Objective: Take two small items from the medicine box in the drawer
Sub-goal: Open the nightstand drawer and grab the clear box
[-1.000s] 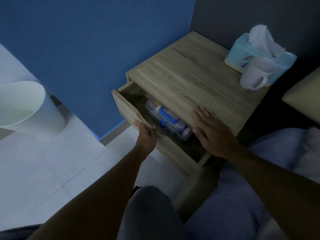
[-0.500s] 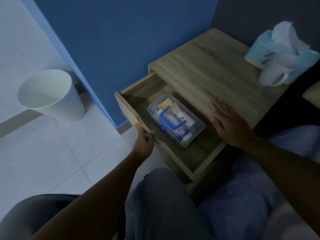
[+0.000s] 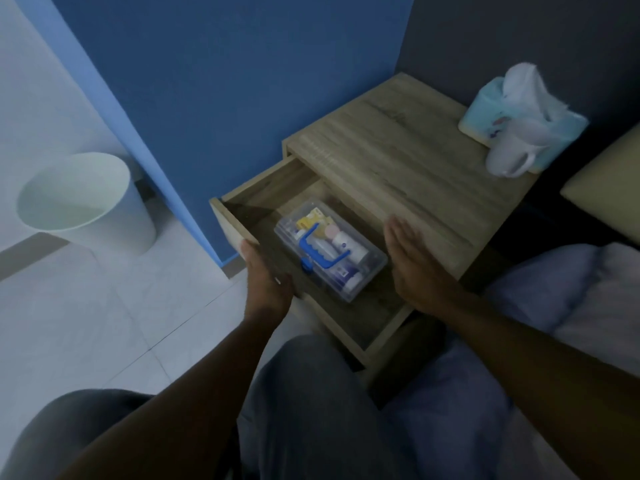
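Medicine box (image 3: 330, 249): lid closed, lying inside the open drawer (image 3: 367, 317). My left hand (image 3: 266, 282) has its grip closed on the drawer front; my right hand (image 3: 414, 261) hovers flat, grip wide, empty.

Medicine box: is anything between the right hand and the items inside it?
Yes. The medicine box lies in the open drawer with its clear lid apparently shut, blue handle on top, so the lid covers the items. The right hand hovers open beside it, with nothing else between. The left hand grips the drawer front.
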### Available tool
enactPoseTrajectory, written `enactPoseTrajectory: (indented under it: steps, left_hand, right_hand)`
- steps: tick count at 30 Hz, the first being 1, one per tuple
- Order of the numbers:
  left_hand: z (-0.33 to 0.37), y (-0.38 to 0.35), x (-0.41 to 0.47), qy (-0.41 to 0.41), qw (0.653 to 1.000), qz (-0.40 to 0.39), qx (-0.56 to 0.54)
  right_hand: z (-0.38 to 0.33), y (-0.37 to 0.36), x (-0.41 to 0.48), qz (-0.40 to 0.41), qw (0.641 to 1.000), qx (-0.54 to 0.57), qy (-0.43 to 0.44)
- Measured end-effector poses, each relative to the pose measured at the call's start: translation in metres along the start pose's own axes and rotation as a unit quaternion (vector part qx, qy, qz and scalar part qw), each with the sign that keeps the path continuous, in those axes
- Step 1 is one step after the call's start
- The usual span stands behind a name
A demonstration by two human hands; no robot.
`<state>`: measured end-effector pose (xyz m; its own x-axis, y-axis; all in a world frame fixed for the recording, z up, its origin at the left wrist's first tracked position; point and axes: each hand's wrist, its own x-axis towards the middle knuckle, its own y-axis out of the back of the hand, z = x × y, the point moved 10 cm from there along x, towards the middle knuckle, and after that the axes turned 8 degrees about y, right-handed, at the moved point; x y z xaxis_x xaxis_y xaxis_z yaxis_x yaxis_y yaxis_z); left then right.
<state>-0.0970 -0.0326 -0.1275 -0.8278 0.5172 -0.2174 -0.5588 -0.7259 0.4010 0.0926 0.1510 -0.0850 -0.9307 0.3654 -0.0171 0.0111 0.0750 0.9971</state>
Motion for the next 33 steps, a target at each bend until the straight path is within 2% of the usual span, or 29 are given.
enactPoseTrajectory:
  steps: [3,5,7,10,13,16,22,26,33]
  left_hand:
    - [0.026,0.002,0.006,-0.065,0.995,0.023,0.068]
    - [0.035,-0.006,0.017,-0.081,0.987,-0.002,0.136]
    - [0.041,-0.021,0.030,-0.086,0.976,-0.056,0.192]
    - [0.042,-0.040,0.052,-0.073,0.956,-0.117,0.259]
    - [0.040,-0.049,0.074,-0.052,0.947,-0.129,0.290]
    - [0.039,-0.056,0.094,-0.032,0.944,-0.133,0.299]
    - [0.031,-0.063,0.109,0.028,0.951,-0.170,0.257]
    - [0.037,-0.054,0.104,0.050,0.953,-0.151,0.257]
    - [0.071,-0.020,0.091,0.052,0.967,-0.111,0.225]
  right_hand:
    - [-0.026,-0.001,-0.009,0.014,1.000,0.005,0.008]
    - [-0.032,-0.011,-0.009,0.003,0.993,0.104,-0.051]
    - [-0.032,-0.028,-0.008,-0.014,0.972,0.192,-0.136]
    - [-0.040,-0.039,-0.002,-0.002,0.950,0.229,-0.210]
    - [-0.039,-0.043,0.004,0.041,0.931,0.251,-0.262]
    - [-0.036,-0.057,0.005,0.049,0.922,0.243,-0.297]
    - [-0.034,-0.081,-0.002,0.066,0.862,0.311,-0.394]
    - [-0.034,-0.074,-0.002,0.100,0.830,0.332,-0.438]
    - [-0.051,-0.049,-0.011,0.118,0.722,0.493,-0.471]
